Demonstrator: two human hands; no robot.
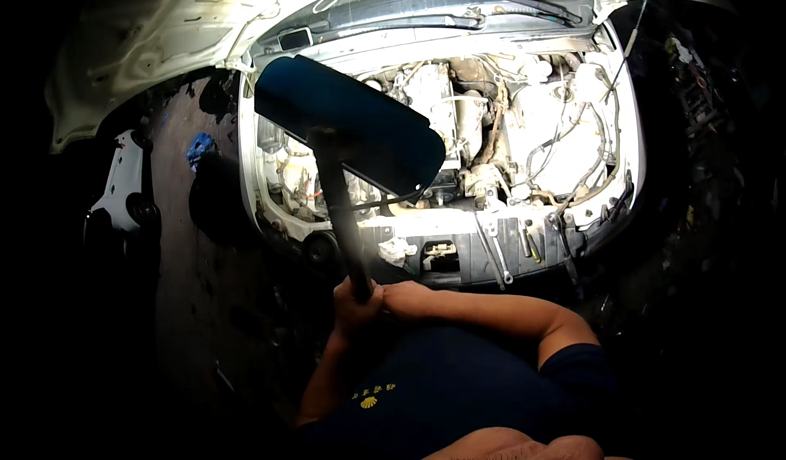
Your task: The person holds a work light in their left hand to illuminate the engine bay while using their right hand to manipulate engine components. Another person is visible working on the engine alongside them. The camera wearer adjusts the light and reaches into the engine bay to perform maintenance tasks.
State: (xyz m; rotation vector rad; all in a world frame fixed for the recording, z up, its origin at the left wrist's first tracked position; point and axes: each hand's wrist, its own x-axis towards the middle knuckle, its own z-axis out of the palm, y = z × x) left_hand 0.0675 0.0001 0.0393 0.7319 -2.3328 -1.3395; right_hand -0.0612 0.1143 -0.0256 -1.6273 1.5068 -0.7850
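In front of me stands a work lamp with a wide blue-black rounded head on a dark pole. Its head covers part of the brightly lit engine bay. My left hand is wrapped round the lower end of the pole. Right beside it, my right hand is closed with knuckles bent. Its fingertips press in against the left hand and pole, so what they hold is hidden. Dark cables run below the lamp head.
Wrenches and a yellow-green-handled tool lie on the front panel. A crumpled white rag or paper sits left of them. The raised hood arches overhead with a thin prop at right. A white car part lies far left.
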